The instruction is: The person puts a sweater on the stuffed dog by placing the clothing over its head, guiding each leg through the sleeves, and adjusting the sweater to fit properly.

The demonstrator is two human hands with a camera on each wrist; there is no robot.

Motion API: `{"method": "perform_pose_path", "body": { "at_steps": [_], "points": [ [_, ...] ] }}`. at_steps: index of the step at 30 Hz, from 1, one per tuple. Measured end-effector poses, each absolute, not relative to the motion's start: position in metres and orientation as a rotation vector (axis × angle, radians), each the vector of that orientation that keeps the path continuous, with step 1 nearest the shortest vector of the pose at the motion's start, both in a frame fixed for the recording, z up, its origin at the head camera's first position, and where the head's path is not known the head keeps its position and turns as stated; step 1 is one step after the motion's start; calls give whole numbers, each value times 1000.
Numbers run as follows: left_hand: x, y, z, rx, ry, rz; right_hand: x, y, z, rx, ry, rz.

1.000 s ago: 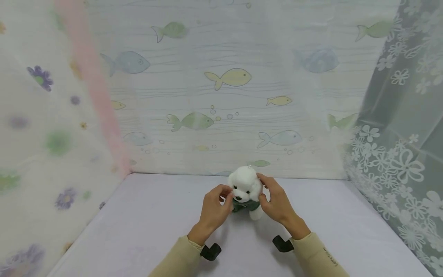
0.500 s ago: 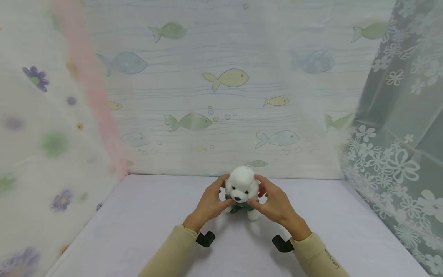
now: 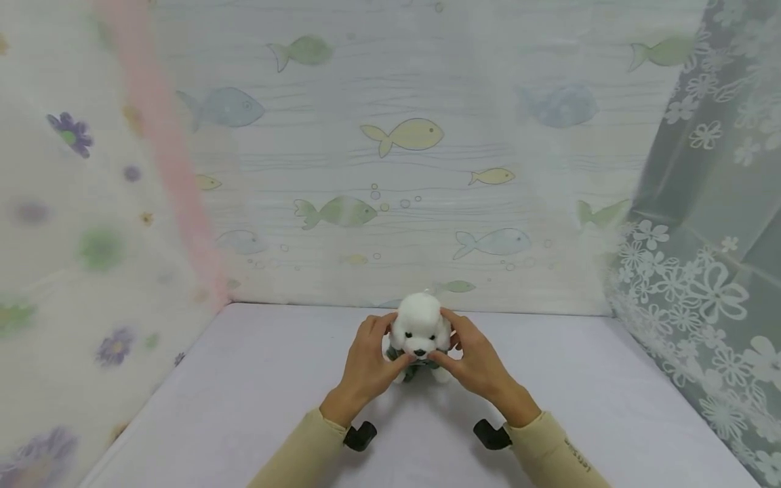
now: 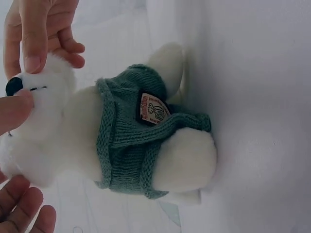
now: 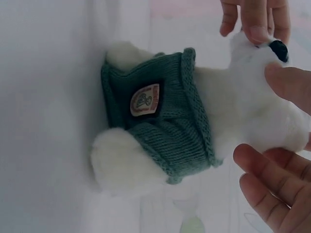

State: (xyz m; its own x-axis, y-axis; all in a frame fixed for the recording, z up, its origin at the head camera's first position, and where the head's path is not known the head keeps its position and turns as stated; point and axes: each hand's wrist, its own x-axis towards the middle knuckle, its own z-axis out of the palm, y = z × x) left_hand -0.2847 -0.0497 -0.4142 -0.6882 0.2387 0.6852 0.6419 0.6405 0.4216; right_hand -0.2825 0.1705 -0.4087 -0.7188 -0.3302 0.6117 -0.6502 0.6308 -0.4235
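Observation:
A white plush dog with a black nose and dark eyes faces me at the middle of the table. It wears a green knitted sweater with a small patch on the chest. My left hand holds the head from the left, its thumb at the muzzle and its fingers around the ear. From the opposite side my right hand grips the head in the same way, thumb beside the nose. The plush dog's white legs reach down to the tabletop in the left wrist view.
The table has a white cover. Behind it hangs a curtain with printed fish. A flowered curtain closes off the left side, and a sheer lace one the right. Black wrist mounts sit at both sleeves.
My left hand has opened wider around the head, and its thumb has come to the muzzle. The plush dog has turned to face me more squarely. My right thumb has moved in beside the nose.

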Motion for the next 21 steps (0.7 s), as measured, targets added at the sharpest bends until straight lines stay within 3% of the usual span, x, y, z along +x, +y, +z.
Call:
{"method": "perform_pose_path", "body": {
  "at_steps": [13,21],
  "points": [
    [-285,-46,-414,-728,-2210,-890,-279,172,-405,758,-2387,882],
    [-277,-69,-413,-741,-2285,-791,-271,179,-404,741,-2422,867]
  ]
}}
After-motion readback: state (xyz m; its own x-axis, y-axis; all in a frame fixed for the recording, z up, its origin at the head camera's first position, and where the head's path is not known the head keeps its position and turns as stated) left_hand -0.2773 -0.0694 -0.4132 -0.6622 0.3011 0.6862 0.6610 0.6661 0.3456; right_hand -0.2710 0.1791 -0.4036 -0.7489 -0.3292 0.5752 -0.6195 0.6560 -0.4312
